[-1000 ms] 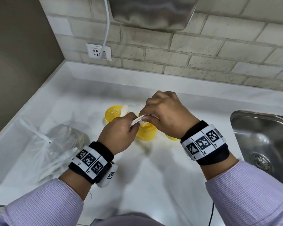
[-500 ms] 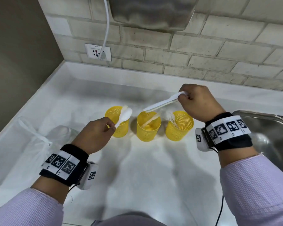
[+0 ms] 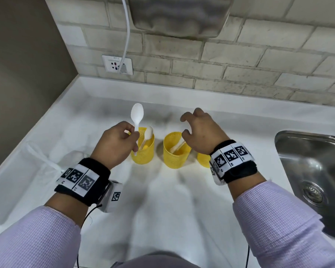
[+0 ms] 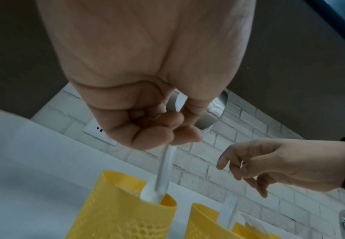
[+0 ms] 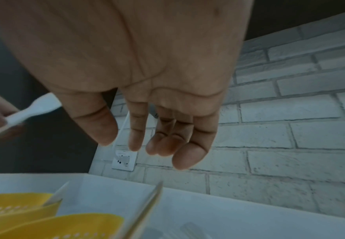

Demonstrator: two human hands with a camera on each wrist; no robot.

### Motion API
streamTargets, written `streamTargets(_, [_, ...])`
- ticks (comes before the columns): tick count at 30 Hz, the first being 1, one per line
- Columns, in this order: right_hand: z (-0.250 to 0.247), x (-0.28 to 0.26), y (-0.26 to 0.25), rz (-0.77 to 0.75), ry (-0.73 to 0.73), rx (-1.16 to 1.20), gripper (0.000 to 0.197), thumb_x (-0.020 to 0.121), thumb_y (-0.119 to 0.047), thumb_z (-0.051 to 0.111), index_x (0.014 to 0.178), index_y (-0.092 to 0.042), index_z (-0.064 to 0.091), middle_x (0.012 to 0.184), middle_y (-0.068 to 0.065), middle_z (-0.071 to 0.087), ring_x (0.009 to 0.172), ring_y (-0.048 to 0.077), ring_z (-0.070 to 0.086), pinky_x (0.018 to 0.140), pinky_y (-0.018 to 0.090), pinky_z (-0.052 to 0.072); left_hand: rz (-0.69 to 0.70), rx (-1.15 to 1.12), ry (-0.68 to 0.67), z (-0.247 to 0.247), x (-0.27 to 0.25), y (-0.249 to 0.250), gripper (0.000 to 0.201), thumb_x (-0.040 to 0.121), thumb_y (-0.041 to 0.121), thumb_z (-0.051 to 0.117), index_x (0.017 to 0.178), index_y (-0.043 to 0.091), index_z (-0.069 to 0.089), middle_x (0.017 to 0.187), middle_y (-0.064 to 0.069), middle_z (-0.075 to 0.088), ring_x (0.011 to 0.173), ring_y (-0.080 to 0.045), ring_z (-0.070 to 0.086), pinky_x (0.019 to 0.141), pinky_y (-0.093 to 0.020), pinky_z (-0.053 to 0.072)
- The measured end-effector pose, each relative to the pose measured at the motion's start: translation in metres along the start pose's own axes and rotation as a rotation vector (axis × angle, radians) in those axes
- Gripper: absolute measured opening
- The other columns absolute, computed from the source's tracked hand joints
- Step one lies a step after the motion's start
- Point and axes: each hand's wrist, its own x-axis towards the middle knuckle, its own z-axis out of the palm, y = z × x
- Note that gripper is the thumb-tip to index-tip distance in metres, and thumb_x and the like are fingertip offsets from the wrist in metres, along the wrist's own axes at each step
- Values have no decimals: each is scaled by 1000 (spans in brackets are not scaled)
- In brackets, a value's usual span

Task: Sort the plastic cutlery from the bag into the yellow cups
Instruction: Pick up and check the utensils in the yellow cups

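Note:
Three yellow mesh cups stand in a row on the white counter: the left cup (image 3: 143, 149), the middle cup (image 3: 175, 151) and the right cup (image 3: 203, 157), mostly hidden under my right wrist. My left hand (image 3: 122, 140) pinches a white plastic spoon (image 3: 136, 117) upright, bowl up, its handle tip over the left cup (image 4: 124, 208). Another spoon (image 3: 148, 132) leans inside that cup. A white knife (image 3: 177, 146) leans in the middle cup. My right hand (image 3: 197, 128) hovers above the middle cup with fingers (image 5: 139, 129) spread and relaxed, holding nothing.
A clear plastic bag (image 3: 46, 157) lies on the counter at the left. A steel sink (image 3: 313, 171) sits at the right. A brick wall with a socket (image 3: 117, 64) and a metal dispenser (image 3: 180, 14) rises behind.
My right hand has let the white knife go into the middle cup and opened. My left hand has turned its spoon upright over the left cup.

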Motion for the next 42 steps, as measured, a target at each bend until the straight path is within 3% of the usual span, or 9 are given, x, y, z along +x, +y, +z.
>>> streamTargets(8, [24, -28, 7, 7, 168, 191, 26, 92, -17, 63, 118, -14, 67, 109, 6, 46, 105, 30, 48, 93, 38, 44, 22, 41, 89, 1, 28, -3, 10, 91, 34, 75, 85, 26, 75, 64, 4, 74, 49, 0, 55, 64, -24, 44])
streamTargets(11, [41, -41, 7, 0, 186, 239, 20, 89, -14, 66, 108, -13, 70, 101, 4, 47, 95, 30, 55, 85, 35, 46, -34, 148, 70, 7, 33, -9, 13, 87, 40, 76, 94, 29, 76, 63, 10, 73, 66, -1, 63, 74, -29, 52])
streamTargets(13, [52, -49, 8, 0, 163, 245, 19, 88, -13, 66, 107, -12, 70, 101, 5, 50, 92, 30, 58, 79, 34, 47, -62, 236, 87, 11, 29, -10, 27, 83, 44, 79, 106, 32, 70, 69, 11, 72, 84, -11, 66, 81, -31, 52])
streamTargets(16, [65, -58, 9, 2, 118, 229, 24, 87, -13, 67, 110, -11, 71, 107, 8, 56, 94, 29, 60, 78, 34, 49, 1, 293, 127, 16, 20, -7, 34, 79, 42, 82, 104, 32, 61, 74, 13, 69, 83, -14, 64, 70, -29, 44])
streamTargets(19, [73, -62, 7, 17, 104, 224, 27, 89, -13, 68, 116, -12, 69, 111, 10, 56, 94, 28, 61, 76, 32, 48, 61, 373, 53, 20, 11, -9, 27, 76, 37, 83, 95, 32, 64, 85, 10, 66, 82, -14, 64, 65, -28, 42])
streamTargets(24, [81, -59, 4, 47, 166, 239, 20, 94, -14, 65, 114, -15, 68, 106, 10, 61, 87, 31, 66, 71, 40, 54, 87, 599, -127, 20, 6, -27, 33, 78, 31, 82, 110, 30, 73, 115, 1, 65, 104, -23, 63, 89, -34, 51])
streamTargets(29, [87, -56, 1, 80, 197, 242, 14, 95, -11, 62, 106, -15, 70, 96, 11, 65, 82, 35, 66, 67, 43, 55, 118, 564, -46, 26, 3, -32, 21, 89, 13, 67, 102, 26, 77, 106, -2, 72, 99, -28, 66, 83, -37, 53])
streamTargets(35, [88, -50, -2, 125, 184, 160, 13, 99, -18, 56, 105, -15, 66, 96, 9, 68, 84, 36, 65, 61, 37, 50, 130, 534, -13, 34, 5, -37, 22, 90, 13, 67, 104, 27, 78, 104, -2, 73, 96, -28, 67, 80, -35, 52])
streamTargets(42, [87, -43, -2, 134, 176, 142, 13, 99, -18, 54, 105, -15, 66, 98, 8, 64, 96, 35, 60, 65, 42, 54, 119, 526, -4, 36, 10, -35, 24, 90, 13, 65, 105, 28, 78, 105, -3, 73, 97, -28, 67, 80, -34, 52])
